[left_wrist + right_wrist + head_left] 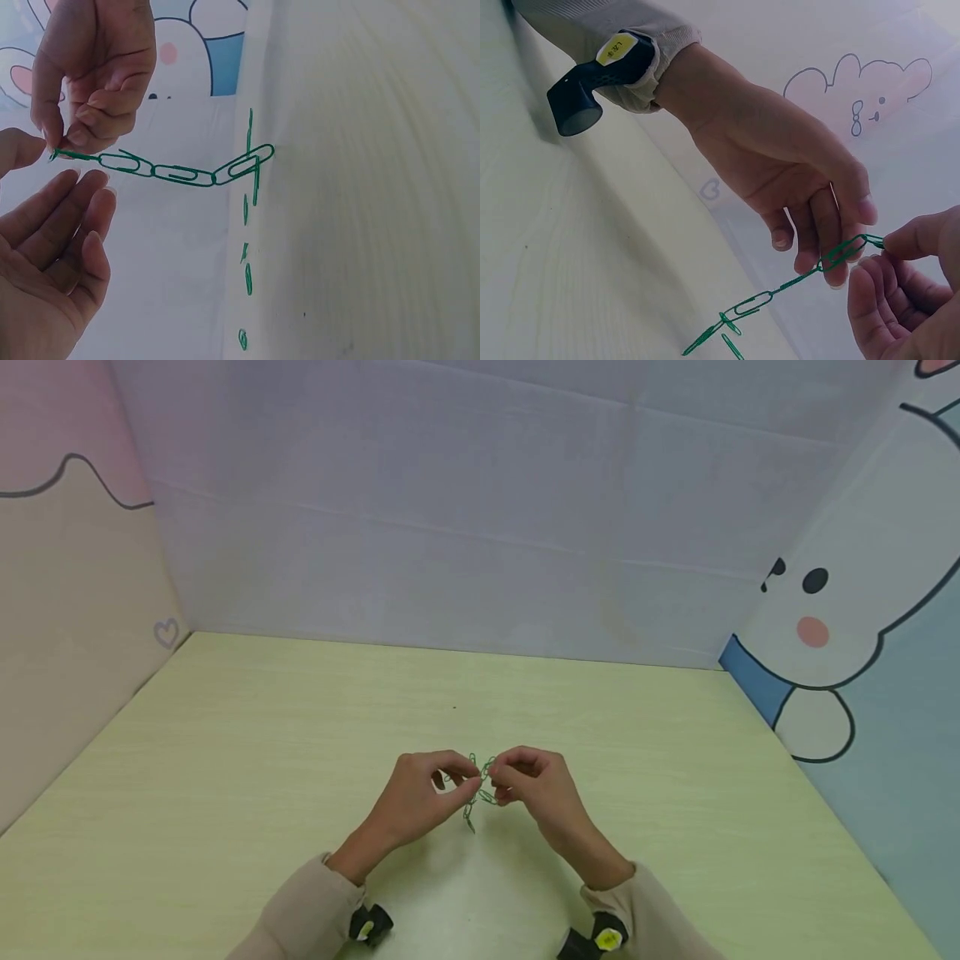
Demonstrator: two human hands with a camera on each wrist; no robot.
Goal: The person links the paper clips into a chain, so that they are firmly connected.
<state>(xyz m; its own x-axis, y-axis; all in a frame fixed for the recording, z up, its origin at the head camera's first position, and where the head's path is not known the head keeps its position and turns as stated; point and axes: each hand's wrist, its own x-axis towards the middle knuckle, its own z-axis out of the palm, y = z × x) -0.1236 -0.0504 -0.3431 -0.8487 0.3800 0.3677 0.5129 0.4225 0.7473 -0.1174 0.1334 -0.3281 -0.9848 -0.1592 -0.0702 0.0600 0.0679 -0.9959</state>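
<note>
A chain of linked green paper clips [184, 175] hangs in the air between the hands. My right hand [536, 787] pinches one end of it between thumb and index finger, its other fingers curled. Beside that end is my left hand [429, 797], with a gap between its thumb [865, 208] and bent, loose fingers. In the right wrist view the chain [751, 302] slopes down from the pinch, passing in front of the left fingers. More green clips [249, 279] hang in a line across its far end; how they join is unclear.
A pale wooden table [247, 760] lies under the hands, with a small dark speck [454, 707] on it. Cloth walls with cartoon drawings [817, 610] stand at the back and sides. Black wrist cameras [604, 82] sit on both sleeves.
</note>
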